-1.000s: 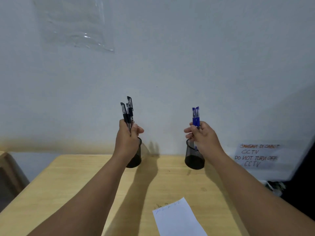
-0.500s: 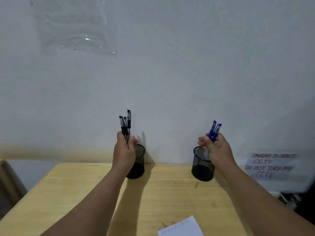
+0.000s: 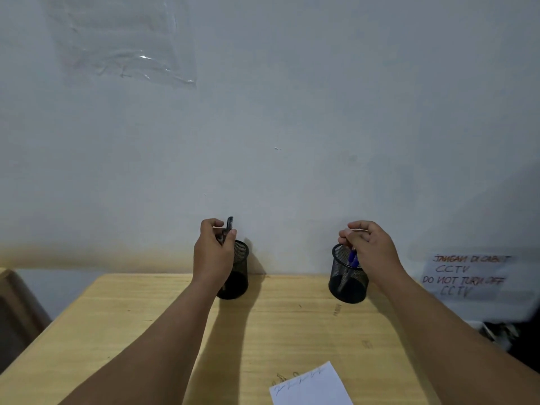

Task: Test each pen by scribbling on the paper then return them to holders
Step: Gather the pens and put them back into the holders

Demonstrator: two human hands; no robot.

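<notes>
A: How are the black pens [image 3: 228, 226] held?
B: They are gripped by the curled fingers of the left hand [image 3: 214, 252], directly above the left mesh holder [image 3: 238, 273], which stands at the table's [image 3: 117, 317] far edge.

A: And the blue pens [image 3: 353, 258]?
B: They are seen inside the right mesh holder [image 3: 346, 276], under the right hand [image 3: 372, 248]; whether its curled fingers are closed on them cannot be told. The scribbled paper [image 3: 312, 387] lies near the front edge.
</notes>
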